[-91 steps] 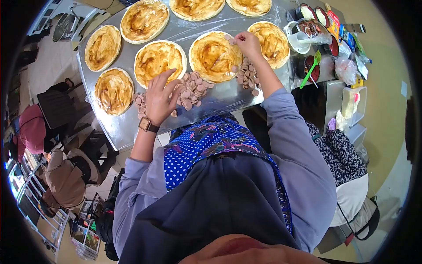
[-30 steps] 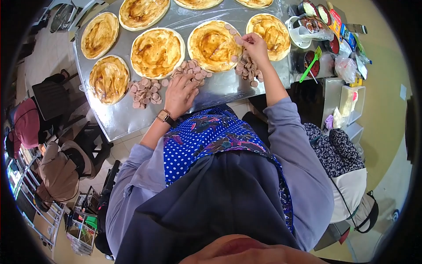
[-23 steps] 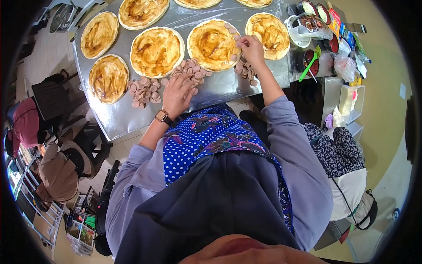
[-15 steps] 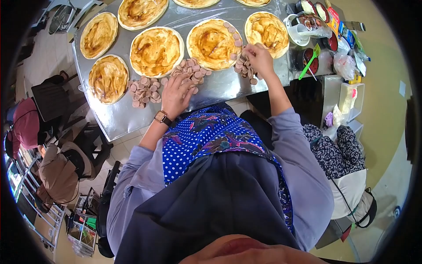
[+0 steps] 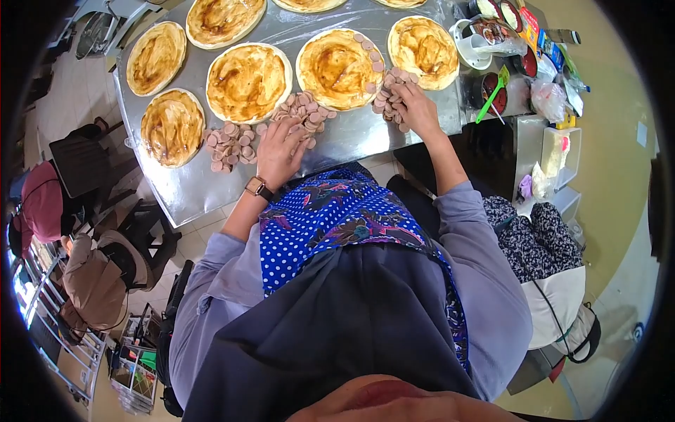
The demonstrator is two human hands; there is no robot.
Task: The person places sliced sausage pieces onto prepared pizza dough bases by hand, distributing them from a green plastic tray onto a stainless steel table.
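Observation:
My left hand point(image 5: 278, 150) lies with its fingers spread over the heap of round sausage slices point(image 5: 304, 112) at the table's near edge. A second part of the slices point(image 5: 230, 145) spreads to its left. On the right, my right hand point(image 5: 418, 110) has its fingers bent into a smaller pile of sausage slices point(image 5: 384, 105), pinching at them; the fingertips are partly hidden. Just beyond is a sauce-covered pizza base point(image 5: 336, 70) with several slices along its right rim. Another sauced base point(image 5: 423, 53), without slices, sits beyond my right hand.
More sauced bases point(image 5: 249, 82) cover the metal table point(image 5: 184, 193). At the right stand a white container point(image 5: 475, 53), bowls and a green spatula point(image 5: 498, 95). A person in patterned clothing point(image 5: 538, 243) is at the right; other people point(image 5: 105, 278) are at the left.
My right hand has moved from the edge of the right-hand base down and slightly right, onto the small pile of slices. My left hand stays almost in place.

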